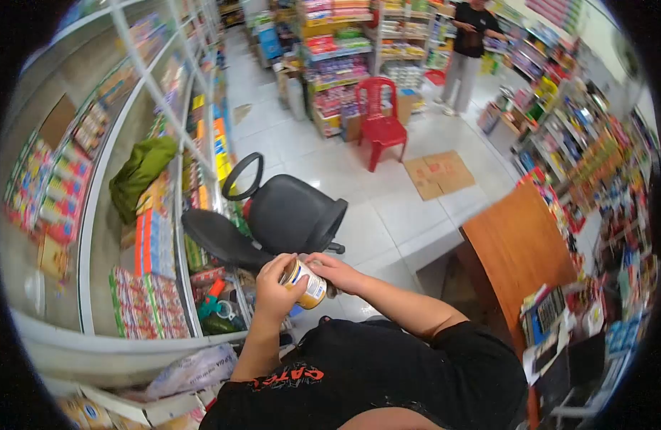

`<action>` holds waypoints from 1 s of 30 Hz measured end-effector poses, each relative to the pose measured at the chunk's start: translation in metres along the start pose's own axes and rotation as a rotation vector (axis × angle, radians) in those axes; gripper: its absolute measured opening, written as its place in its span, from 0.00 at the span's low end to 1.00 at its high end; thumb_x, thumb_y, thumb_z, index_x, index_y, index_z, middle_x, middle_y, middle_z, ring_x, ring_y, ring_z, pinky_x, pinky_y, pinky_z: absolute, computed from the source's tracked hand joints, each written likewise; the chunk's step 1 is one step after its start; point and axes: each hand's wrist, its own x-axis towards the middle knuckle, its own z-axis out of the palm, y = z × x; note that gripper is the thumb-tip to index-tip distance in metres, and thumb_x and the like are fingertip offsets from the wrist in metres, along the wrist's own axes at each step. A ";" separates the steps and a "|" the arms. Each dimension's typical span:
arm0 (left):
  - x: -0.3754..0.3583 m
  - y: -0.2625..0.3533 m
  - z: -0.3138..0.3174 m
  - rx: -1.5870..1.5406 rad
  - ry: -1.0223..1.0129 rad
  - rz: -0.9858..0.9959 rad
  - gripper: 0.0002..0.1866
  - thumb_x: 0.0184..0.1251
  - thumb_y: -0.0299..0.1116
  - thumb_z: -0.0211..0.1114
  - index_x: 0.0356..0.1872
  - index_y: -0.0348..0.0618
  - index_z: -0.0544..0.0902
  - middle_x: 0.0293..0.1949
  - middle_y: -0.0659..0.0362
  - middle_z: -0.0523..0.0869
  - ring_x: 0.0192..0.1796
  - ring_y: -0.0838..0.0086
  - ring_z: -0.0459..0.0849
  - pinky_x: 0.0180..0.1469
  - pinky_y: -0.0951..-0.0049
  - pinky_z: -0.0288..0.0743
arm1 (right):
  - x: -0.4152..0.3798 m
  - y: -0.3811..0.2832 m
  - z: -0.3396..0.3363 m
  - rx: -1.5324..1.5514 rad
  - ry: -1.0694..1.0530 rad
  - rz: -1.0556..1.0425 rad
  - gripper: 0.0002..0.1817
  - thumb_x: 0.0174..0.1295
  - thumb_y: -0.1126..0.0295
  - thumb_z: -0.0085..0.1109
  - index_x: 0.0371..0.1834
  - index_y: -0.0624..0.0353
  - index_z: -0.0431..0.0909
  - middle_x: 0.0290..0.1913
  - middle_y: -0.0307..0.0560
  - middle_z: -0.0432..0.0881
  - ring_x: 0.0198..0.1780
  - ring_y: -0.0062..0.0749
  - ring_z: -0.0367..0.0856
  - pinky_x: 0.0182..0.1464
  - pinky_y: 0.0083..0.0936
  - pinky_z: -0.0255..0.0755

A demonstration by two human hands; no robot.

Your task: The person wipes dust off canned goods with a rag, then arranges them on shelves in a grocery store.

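Note:
A small can or jar (310,288) with a yellowish body and a white label is held in front of my black shirt. My left hand (274,287) wraps round its left side, with the thumb across the label. At its upper right, my right hand (336,274) has bent fingers close to the container. Something greyish shows under the right fingers, too small to make out, and the fingertips are partly hidden.
A black office chair (291,213) stands just beyond my hands. Glass-fronted shelves with goods (155,301) line the left. A wooden desk (520,244) is at the right, with a calculator (550,312). Further off are a red chair (382,129), flattened cardboard (438,175) and a standing person.

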 end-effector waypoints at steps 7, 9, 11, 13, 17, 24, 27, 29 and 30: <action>0.029 0.040 0.055 -0.045 -0.341 0.380 0.20 0.40 0.33 0.67 0.38 0.37 0.79 0.40 0.51 0.81 0.43 0.56 0.79 0.48 0.65 0.70 | -0.066 0.008 -0.020 -0.486 0.580 -0.592 0.21 0.62 0.65 0.44 0.57 0.62 0.65 0.53 0.54 0.66 0.59 0.42 0.61 0.63 0.33 0.52; 0.036 0.052 0.071 -0.103 -0.447 0.540 0.19 0.39 0.33 0.66 0.38 0.37 0.80 0.40 0.50 0.81 0.44 0.57 0.79 0.49 0.65 0.70 | -0.080 0.018 -0.034 -0.416 0.601 -0.631 0.21 0.62 0.65 0.42 0.58 0.63 0.63 0.54 0.53 0.66 0.60 0.40 0.62 0.63 0.32 0.53; 0.043 0.063 0.085 -0.293 -0.650 0.603 0.22 0.37 0.37 0.65 0.37 0.37 0.80 0.41 0.50 0.82 0.45 0.57 0.80 0.50 0.64 0.70 | -0.095 0.028 -0.038 0.145 0.405 -0.486 0.25 0.66 0.56 0.40 0.61 0.61 0.59 0.57 0.50 0.66 0.60 0.34 0.63 0.62 0.31 0.56; 0.039 0.078 0.103 -0.470 -0.722 0.617 0.23 0.36 0.40 0.64 0.38 0.36 0.81 0.41 0.51 0.82 0.45 0.57 0.80 0.51 0.64 0.69 | -0.125 0.026 -0.043 0.454 0.264 -0.387 0.29 0.66 0.50 0.39 0.63 0.58 0.57 0.58 0.48 0.66 0.59 0.32 0.66 0.60 0.31 0.60; 0.028 0.120 0.137 -0.452 -0.790 0.691 0.24 0.36 0.41 0.64 0.37 0.37 0.81 0.40 0.50 0.83 0.49 0.56 0.77 0.55 0.61 0.66 | -0.172 0.045 -0.056 0.820 -0.077 -0.293 0.38 0.60 0.36 0.27 0.66 0.52 0.54 0.60 0.49 0.67 0.57 0.38 0.72 0.56 0.35 0.68; -0.043 0.166 0.199 -0.184 -0.372 0.360 0.26 0.45 0.33 0.67 0.49 0.37 0.72 0.51 0.47 0.72 0.54 0.54 0.70 0.55 0.62 0.65 | -0.267 0.026 -0.095 0.756 0.576 -0.391 0.23 0.64 0.52 0.43 0.55 0.55 0.64 0.50 0.48 0.74 0.49 0.38 0.75 0.53 0.32 0.68; -0.081 0.190 0.243 -0.464 -0.468 0.093 0.29 0.55 0.32 0.61 0.57 0.35 0.63 0.53 0.48 0.70 0.56 0.60 0.68 0.57 0.63 0.63 | -0.317 0.002 -0.115 0.145 0.960 -0.498 0.22 0.55 0.60 0.58 0.48 0.57 0.65 0.45 0.48 0.73 0.47 0.36 0.73 0.52 0.30 0.66; -0.108 0.220 0.274 -0.766 -0.476 -0.020 0.31 0.57 0.31 0.60 0.61 0.35 0.57 0.55 0.49 0.68 0.58 0.64 0.67 0.59 0.64 0.62 | -0.341 0.007 -0.127 -0.260 1.201 -0.499 0.31 0.40 0.60 0.72 0.46 0.58 0.65 0.47 0.51 0.70 0.51 0.38 0.67 0.53 0.29 0.62; -0.111 0.219 0.290 -0.662 -0.503 0.029 0.34 0.60 0.34 0.58 0.63 0.35 0.51 0.56 0.50 0.67 0.59 0.67 0.65 0.60 0.65 0.60 | -0.353 0.010 -0.127 -0.362 1.261 -0.533 0.28 0.43 0.62 0.69 0.46 0.57 0.66 0.46 0.50 0.69 0.51 0.39 0.67 0.53 0.30 0.61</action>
